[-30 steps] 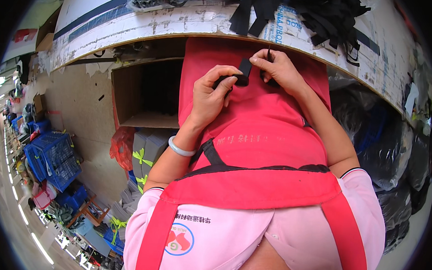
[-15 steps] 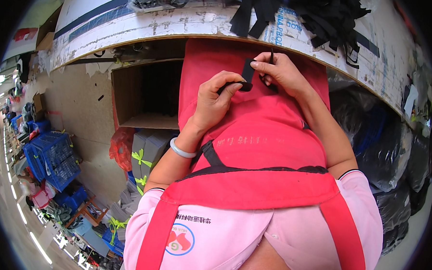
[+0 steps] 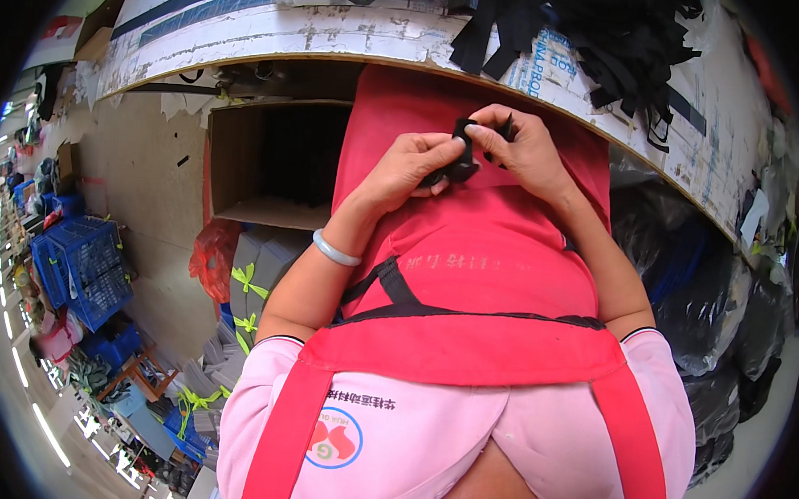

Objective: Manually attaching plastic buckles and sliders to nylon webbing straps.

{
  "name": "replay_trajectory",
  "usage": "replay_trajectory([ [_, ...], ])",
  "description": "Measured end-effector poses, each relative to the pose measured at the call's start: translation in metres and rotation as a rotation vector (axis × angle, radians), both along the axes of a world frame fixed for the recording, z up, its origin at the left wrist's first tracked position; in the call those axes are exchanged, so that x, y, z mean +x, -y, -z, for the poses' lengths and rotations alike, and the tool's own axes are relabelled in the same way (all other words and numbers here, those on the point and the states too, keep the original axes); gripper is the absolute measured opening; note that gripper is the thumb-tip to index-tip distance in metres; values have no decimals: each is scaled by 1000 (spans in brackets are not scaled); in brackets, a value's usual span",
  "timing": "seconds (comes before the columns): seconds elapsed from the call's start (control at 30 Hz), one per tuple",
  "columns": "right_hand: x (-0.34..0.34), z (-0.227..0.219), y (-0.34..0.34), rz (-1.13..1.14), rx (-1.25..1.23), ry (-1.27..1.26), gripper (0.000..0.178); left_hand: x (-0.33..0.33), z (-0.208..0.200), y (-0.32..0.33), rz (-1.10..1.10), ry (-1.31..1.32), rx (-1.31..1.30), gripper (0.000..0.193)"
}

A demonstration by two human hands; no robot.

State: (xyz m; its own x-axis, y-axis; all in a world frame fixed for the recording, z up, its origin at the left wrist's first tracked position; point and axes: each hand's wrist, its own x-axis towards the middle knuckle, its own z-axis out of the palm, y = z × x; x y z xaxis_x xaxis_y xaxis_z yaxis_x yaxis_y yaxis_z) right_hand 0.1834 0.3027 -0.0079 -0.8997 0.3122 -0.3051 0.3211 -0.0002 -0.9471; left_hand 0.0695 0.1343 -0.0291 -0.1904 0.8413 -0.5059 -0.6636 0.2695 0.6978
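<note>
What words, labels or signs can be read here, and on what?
I won't copy wording, but printing shows:
Pink shirt: dark characters, upside down.
Round badge on it: small letters.
Red apron: pale characters, too faded to read.
White tabletop: blue capitals beside black straps.
Held black strip: none visible.

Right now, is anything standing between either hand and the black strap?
Nothing visible does: the left hand and right hand both have their fingers on the black strap, over the red apron.
</note>
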Motion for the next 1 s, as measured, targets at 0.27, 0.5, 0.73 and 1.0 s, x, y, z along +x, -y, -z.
replay_trajectory([
  [0.27,3,7,7,-73,399,-191,21,9,5,-3,50,-73,-20,25],
  [0.5,0,-1,-1,-147,291,-27,18,9,9,-1,55,-93,-8,27],
  [0.73,2,9,-2,-32,138,-37,13,7,1,-8,177,-157,-44,21],
  [1.0,-2,4,-2,112,151,-82,12,3,5,-2,189,-52,34,28],
])
